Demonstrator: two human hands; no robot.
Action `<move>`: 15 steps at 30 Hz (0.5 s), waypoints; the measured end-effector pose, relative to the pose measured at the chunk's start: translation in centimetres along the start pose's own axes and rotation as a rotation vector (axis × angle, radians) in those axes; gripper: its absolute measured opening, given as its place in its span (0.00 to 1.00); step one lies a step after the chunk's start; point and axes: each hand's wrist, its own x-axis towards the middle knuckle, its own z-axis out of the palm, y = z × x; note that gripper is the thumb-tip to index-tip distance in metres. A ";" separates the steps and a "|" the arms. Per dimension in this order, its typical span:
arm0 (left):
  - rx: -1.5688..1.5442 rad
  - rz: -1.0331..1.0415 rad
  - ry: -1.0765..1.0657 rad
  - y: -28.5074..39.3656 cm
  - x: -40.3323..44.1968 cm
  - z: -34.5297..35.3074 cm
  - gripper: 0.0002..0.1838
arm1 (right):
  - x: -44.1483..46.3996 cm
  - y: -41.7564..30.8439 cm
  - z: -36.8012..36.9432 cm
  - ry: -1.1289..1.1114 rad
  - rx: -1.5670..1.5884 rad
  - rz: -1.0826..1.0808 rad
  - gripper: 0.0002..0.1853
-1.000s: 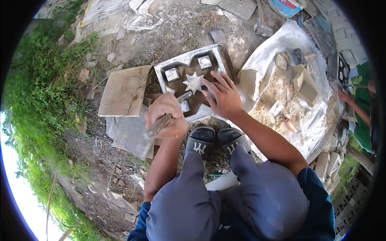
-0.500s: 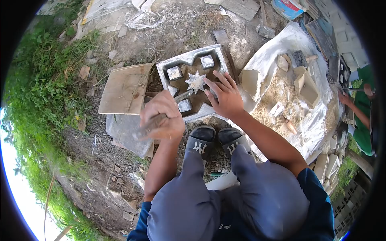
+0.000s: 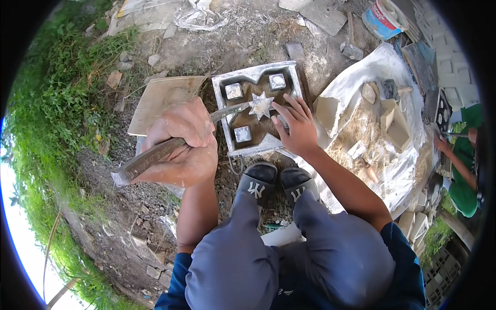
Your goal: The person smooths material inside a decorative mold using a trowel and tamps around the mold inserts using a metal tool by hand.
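Note:
My left hand [image 3: 181,147] is closed around a flat metal bar [image 3: 155,159]. One end of the bar points toward me at the lower left; the far end reaches over the mould beside the star. The square metal mould [image 3: 257,151] sits on the ground in front of my feet, with square blocks [image 3: 243,134] near its corners and an eight-pointed star [image 3: 261,105] in the middle. With fingers spread, my right hand [image 3: 297,126] lies over the mould's right side, its fingertips close to the star. Whether they press on anything is unclear. My left hand hides part of a board [image 3: 160,98].
A white sheet [image 3: 343,85] with a sand pile [image 3: 356,137], broken blocks and a wooden-handled tool [image 3: 371,173] spreads at right. Beyond lie a hammer [image 3: 351,50] and a paint bucket [image 3: 381,20]. Another person in green [image 3: 462,194] works at far right.
My left hand has come up toward the camera and left, turning the bar so its far end lies by the star. My right hand stays over the mould. The view has shifted slightly.

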 end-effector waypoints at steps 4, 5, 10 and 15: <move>-0.104 -0.035 -0.042 -0.9 -0.4 0.1 0.50 | 1.8 -1.9 -2.8 0.088 0.276 0.027 0.24; -0.157 -0.064 -0.032 -1.1 -0.7 0.6 0.50 | 2.9 -2.9 -4.0 0.083 0.273 0.025 0.24; -0.255 -0.129 -0.083 -1.7 -0.8 1.7 0.49 | 7.0 -5.3 -5.2 -0.202 0.617 -0.329 0.23; 0.021 -0.023 -0.364 -1.4 1.4 1.6 0.52 | 6.5 -4.7 -5.6 -0.165 0.698 -0.275 0.16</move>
